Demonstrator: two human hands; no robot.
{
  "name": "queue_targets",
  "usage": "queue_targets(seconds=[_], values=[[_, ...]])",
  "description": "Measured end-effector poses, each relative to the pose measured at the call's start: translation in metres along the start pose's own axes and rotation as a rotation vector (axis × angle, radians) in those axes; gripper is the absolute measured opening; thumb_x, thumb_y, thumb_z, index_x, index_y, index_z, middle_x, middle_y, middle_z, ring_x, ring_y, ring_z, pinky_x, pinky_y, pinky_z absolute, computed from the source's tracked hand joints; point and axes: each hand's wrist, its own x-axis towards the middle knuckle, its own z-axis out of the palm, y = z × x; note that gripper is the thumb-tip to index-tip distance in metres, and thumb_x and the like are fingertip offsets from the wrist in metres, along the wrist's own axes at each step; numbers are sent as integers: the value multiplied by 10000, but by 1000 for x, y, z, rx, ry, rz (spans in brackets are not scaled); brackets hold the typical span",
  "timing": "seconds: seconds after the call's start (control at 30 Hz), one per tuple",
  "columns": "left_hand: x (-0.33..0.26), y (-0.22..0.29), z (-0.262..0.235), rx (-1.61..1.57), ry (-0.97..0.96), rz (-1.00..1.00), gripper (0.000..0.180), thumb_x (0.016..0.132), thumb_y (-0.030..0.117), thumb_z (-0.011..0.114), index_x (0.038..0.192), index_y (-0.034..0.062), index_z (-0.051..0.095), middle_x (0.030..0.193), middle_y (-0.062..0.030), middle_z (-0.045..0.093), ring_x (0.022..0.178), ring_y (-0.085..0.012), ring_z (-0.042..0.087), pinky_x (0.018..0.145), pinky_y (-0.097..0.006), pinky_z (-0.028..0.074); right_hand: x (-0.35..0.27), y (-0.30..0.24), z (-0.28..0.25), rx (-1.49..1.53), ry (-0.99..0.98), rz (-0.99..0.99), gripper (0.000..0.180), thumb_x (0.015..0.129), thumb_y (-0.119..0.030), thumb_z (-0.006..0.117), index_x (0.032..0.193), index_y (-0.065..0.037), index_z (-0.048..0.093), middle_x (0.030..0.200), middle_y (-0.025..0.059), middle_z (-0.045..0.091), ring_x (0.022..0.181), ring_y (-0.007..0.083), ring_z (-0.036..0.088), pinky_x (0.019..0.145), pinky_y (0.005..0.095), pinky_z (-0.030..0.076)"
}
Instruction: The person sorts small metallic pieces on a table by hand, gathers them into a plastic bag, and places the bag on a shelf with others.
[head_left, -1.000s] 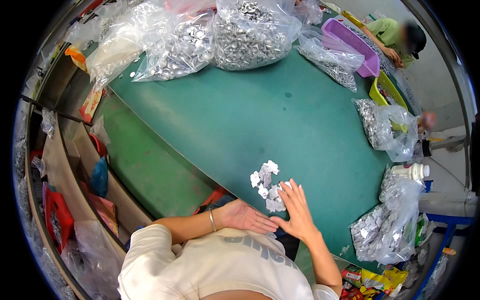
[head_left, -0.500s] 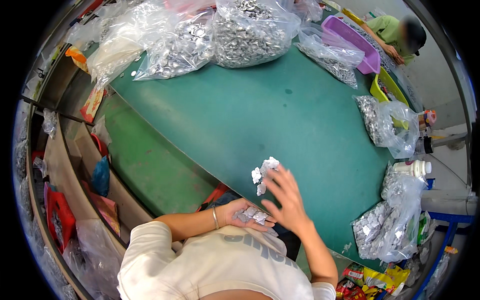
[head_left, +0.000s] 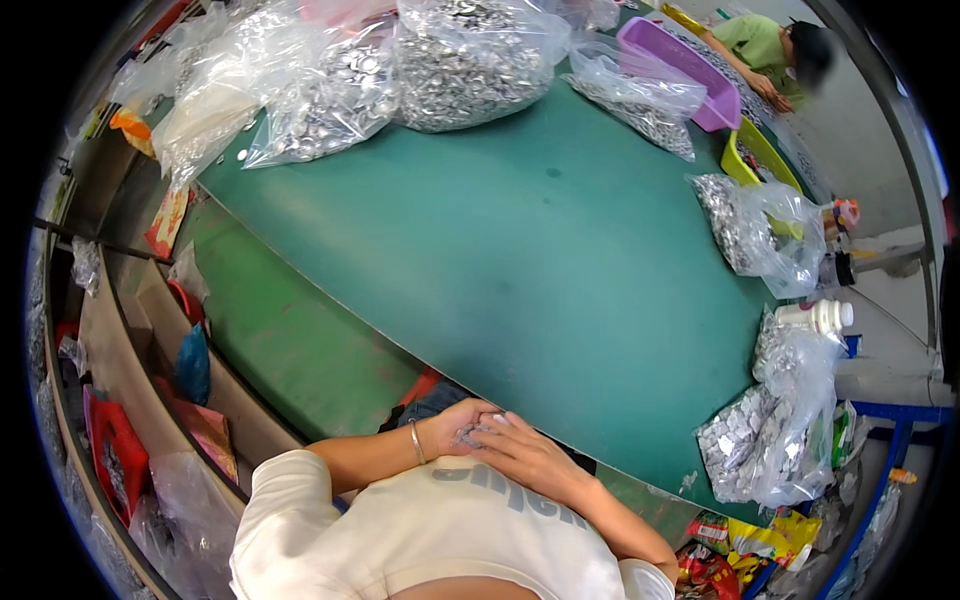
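Moved: both hands have drawn back off the green table (head_left: 560, 250) to its near edge, taking the small silver pieces (head_left: 468, 434) that lay on the top a second ago.
Left hand (head_left: 455, 428): cupped, palm up, pieces lying in it.
Right hand (head_left: 525, 455): laid flat over the left, fingers loosely spread.
Hidden: most of the pieces are covered by the right hand; their number cannot be told.
Bags: about seven clear bags of silver pieces (head_left: 470, 60) around the table rim.
Other person: one, far right, partly cut off (head_left: 775, 50).
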Motion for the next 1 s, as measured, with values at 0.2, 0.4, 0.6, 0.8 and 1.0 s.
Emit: queue_targets(seconds=[0.2, 0.4, 0.6, 0.8, 1.0], values=[[-16, -1, 42, 366, 213, 88, 309, 915, 220, 447, 1089, -21, 532, 1014, -124, 591, 927, -231, 600, 793, -356, 518, -15, 2, 1, 131, 425, 6, 201, 750, 1, 613, 950, 4, 627, 992, 128, 623, 987, 297, 589, 879, 418, 442], [-47, 11, 21, -3, 222, 64, 275, 914, 268, 468, 972, 20, 572, 965, -163, 579, 937, -313, 559, 767, -410, 526, -48, 9, -17, 27, 883, 200, 164, 733, 60, 599, 887, 19, 635, 843, 128, 628, 775, 275, 601, 708, 361, 454], [-58, 17, 84, 9, 284, 79, 260, 904, 262, 478, 929, 24, 580, 912, -163, 573, 923, -329, 539, 665, -397, 551, -93, 17, -26, -165, 1191, 412, 168, 746, 67, 584, 895, 10, 636, 804, 111, 634, 734, 251, 596, 675, 330, 439], [69, -17, 222, 422, 196, 0, 247, 903, 231, 493, 1006, 23, 577, 967, -170, 595, 953, -329, 570, 832, -418, 507, -120, 19, -19, -168, 1393, 463, 154, 766, 74, 558, 890, 14, 628, 831, 126, 627, 736, 259, 592, 694, 334, 446], [241, -96, 352, 489, -201, -119, 340, 928, 173, 379, 1169, -53, 455, 1115, -236, 502, 1061, -360, 501, 966, -478, 423, -123, 24, -17, -67, 1437, 514, 132, 758, 57, 586, 885, 33, 613, 835, 152, 615, 786, 306, 588, 704, 348, 477]])
